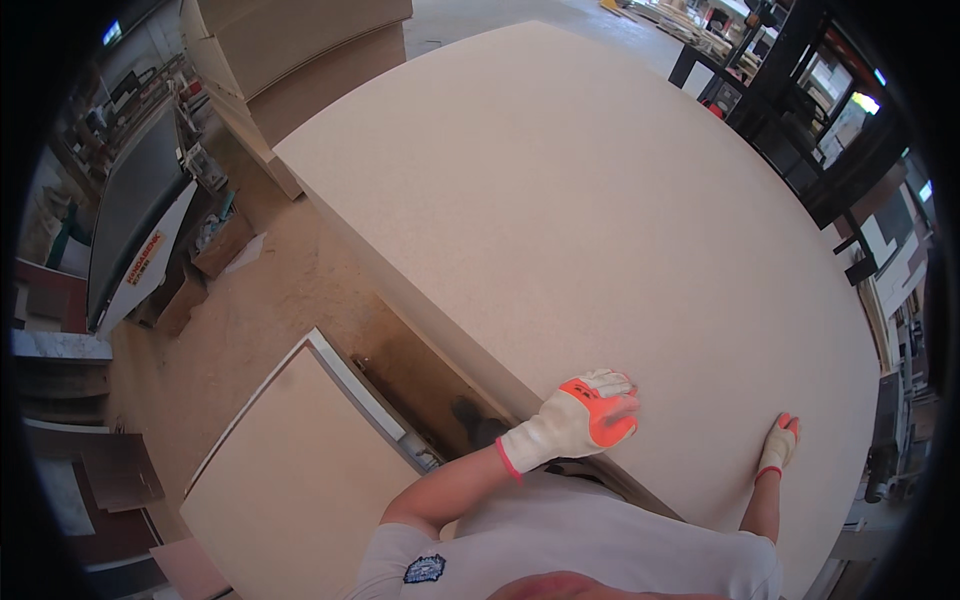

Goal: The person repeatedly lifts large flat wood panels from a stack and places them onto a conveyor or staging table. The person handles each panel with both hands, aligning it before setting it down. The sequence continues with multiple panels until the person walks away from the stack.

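Note:
A large pale beige board (pixel 590 220) lies flat in front of me and fills most of the view. My left hand (pixel 580 415), in a white glove with orange palm coating, grips the board's near edge with fingers curled over it. My right hand (pixel 778 445), in a matching glove, rests flat on the board's top near its near right edge. Both forearms come up from the lower edge, over my light shirt.
A second beige panel (pixel 290 480) with a grey edge sits lower left on a machine table. Sawdust covers the floor (pixel 250 310). Stacked boards (pixel 300 50) stand at the back left, a sloped dark machine (pixel 135 220) at left, and dark metal racks (pixel 830 130) at right.

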A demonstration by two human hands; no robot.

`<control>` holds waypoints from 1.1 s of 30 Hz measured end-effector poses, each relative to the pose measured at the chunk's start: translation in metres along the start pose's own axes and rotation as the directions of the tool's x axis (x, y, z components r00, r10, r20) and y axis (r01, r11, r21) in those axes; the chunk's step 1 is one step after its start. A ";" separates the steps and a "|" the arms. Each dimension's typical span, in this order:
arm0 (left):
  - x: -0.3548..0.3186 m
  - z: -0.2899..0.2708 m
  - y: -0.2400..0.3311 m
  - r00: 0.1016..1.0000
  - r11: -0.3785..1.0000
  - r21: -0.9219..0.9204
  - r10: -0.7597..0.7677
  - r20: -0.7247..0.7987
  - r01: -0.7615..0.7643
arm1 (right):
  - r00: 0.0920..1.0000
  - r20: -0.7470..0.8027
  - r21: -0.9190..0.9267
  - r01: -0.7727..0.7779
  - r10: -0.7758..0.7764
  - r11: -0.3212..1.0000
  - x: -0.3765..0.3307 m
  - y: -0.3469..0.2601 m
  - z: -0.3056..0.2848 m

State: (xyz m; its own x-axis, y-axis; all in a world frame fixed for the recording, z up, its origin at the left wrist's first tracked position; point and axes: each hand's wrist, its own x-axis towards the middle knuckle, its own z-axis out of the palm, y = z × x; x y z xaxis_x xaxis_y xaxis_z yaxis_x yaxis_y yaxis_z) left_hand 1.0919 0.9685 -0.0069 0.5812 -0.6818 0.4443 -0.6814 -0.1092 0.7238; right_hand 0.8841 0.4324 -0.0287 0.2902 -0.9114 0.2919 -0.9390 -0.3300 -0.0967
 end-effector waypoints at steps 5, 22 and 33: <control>0.025 -0.158 -0.146 0.989 0.952 0.304 0.013 -0.147 0.033 | 0.996 0.026 -0.034 -0.082 0.083 0.996 0.021 -0.093 0.013; 0.087 -0.597 -0.499 0.500 0.169 0.482 -0.476 -0.724 0.860 | 0.900 -0.049 -0.113 -0.436 0.433 0.893 -0.031 -0.197 -0.004; 0.097 -0.675 -0.552 0.727 0.510 0.612 -0.668 -0.162 0.605 | 0.882 -0.016 -0.108 -0.470 0.471 0.876 -0.197 -0.463 -0.026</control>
State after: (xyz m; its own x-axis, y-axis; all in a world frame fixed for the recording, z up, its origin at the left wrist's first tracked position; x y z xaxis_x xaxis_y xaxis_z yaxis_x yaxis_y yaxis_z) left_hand 1.8251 1.4511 -0.0066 0.9492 -0.3057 -0.0752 -0.2683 -0.9106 0.3143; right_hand 1.2568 0.7716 -0.0165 -0.1890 -0.9554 0.2268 -0.9790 0.1653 -0.1195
